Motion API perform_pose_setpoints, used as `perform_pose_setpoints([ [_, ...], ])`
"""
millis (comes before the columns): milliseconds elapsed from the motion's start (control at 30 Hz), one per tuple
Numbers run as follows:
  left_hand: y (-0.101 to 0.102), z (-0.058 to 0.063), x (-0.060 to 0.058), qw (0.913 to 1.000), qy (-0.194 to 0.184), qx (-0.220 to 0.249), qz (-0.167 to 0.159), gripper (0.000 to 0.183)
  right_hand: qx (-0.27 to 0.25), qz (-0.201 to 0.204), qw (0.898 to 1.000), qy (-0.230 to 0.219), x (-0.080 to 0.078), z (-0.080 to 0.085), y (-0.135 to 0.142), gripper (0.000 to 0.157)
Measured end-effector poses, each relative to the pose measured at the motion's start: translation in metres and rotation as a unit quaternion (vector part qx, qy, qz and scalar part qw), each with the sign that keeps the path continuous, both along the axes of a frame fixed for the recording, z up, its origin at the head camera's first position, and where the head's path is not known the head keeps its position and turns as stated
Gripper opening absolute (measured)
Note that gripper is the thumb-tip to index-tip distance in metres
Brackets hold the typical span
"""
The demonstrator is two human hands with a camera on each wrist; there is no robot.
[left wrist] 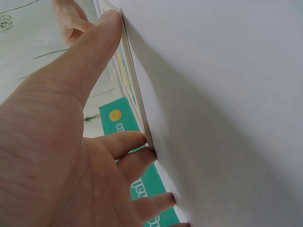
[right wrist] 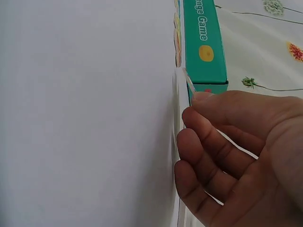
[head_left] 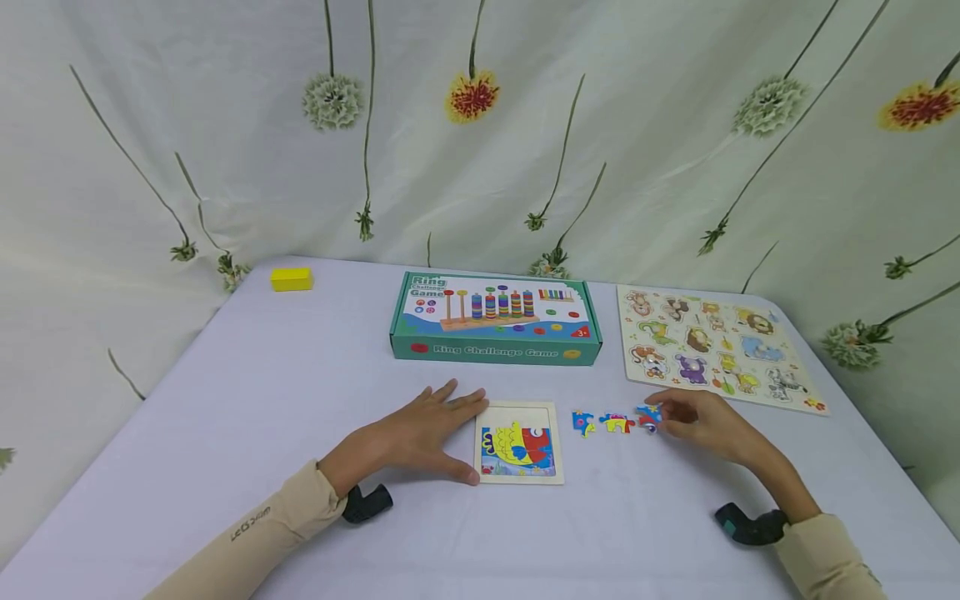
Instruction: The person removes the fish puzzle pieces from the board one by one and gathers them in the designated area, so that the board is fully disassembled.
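A square wooden puzzle tray (head_left: 557, 442) lies on the table, its lower part filled with a red, yellow and blue fish picture and its upper part bare wood. Along the tray's left edge my left hand (head_left: 420, 433) rests with spread, mostly straight fingers, thumb at the near corner and fingertips at the far one. My right hand (head_left: 701, 421) pinches a blue and red puzzle piece (head_left: 648, 414) between thumb and index; edge-on, the puzzle piece (right wrist: 189, 81) tilts up in the right wrist view. Left of it lie a yellow and red piece (head_left: 617, 423) and a blue and yellow piece (head_left: 581, 422).
Behind the tray stands a green Ring Challenge Game box (head_left: 495, 350). An animal puzzle board (head_left: 712, 342) lies at the back right, just beyond my right hand. A yellow block (head_left: 291, 279) sits at the far left corner. Flowered cloth (head_left: 465, 183) hangs behind the table.
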State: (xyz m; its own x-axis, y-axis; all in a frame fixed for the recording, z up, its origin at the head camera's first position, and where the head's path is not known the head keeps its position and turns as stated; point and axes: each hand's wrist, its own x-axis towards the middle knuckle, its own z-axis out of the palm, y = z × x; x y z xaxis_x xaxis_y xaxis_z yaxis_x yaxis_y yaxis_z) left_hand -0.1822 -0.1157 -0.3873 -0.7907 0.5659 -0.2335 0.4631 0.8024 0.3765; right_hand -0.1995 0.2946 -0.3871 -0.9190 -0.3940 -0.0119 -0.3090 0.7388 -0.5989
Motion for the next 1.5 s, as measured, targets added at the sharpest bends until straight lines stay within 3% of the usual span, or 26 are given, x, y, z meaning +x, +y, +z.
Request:
perform_pose_setpoints([
  [600, 0.0007, -0.0004, -0.0016, 1.0, -0.001, -0.005, 0.002, 0.1, 0.004, 0.022, 1.0, -0.021, -0.0012, -0.0008, 0.0031, 0.029],
  [1500, 0.0009, 0.0006, 0.0002, 1.0, -0.005, 0.003, 0.003, 0.099, -0.005, 0.024, 0.999, -0.04, -0.0019, -0.0031, 0.0053, 0.03],
])
